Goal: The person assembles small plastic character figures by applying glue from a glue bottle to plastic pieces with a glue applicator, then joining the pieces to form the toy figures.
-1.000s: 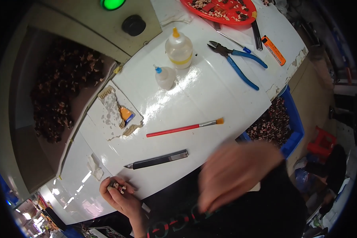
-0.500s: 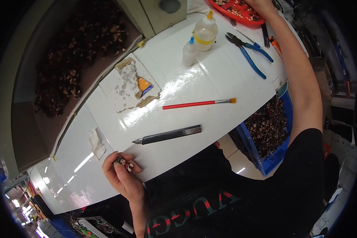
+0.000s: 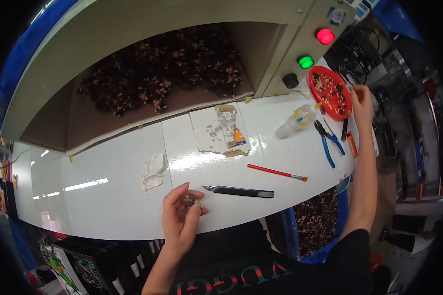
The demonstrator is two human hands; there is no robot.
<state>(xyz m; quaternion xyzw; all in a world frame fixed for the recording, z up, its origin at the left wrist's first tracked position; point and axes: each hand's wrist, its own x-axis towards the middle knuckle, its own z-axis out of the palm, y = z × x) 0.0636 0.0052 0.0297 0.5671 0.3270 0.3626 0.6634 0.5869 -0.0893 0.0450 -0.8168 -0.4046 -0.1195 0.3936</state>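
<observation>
1. Our view swings round and more of the beige cabinet [image 3: 293, 42] comes up, red lamp [image 3: 325, 36] and green lamp [image 3: 305, 62] lit, a dark heap [image 3: 152, 81] inside.
2. Below it we get the white table [image 3: 108, 196], with a blue crate [image 3: 324, 253] of small parts [image 3: 315, 226] by its near edge.
3. Over on the right, the red tray [image 3: 340, 117] carries pale and dark bits [image 3: 332, 93].
4. Here's the change: our right hand [image 3: 362, 104], over that tray half a second ago, is now by its right rim, fingers curled. We can't tell whether it pinches anything.
5. Our left hand [image 3: 182, 216] stays near the table's front edge, gripping the figure [image 3: 188, 199] between fingers and thumb.
6. Pliers [image 3: 325, 147], knife [image 3: 243, 191] and brush [image 3: 275, 171] lie free on the table.
7. Smallest, that figure: in the left hand, it now shows mostly a dark, rounded side. With the right hand away, we'd call handwork on it paused.
</observation>
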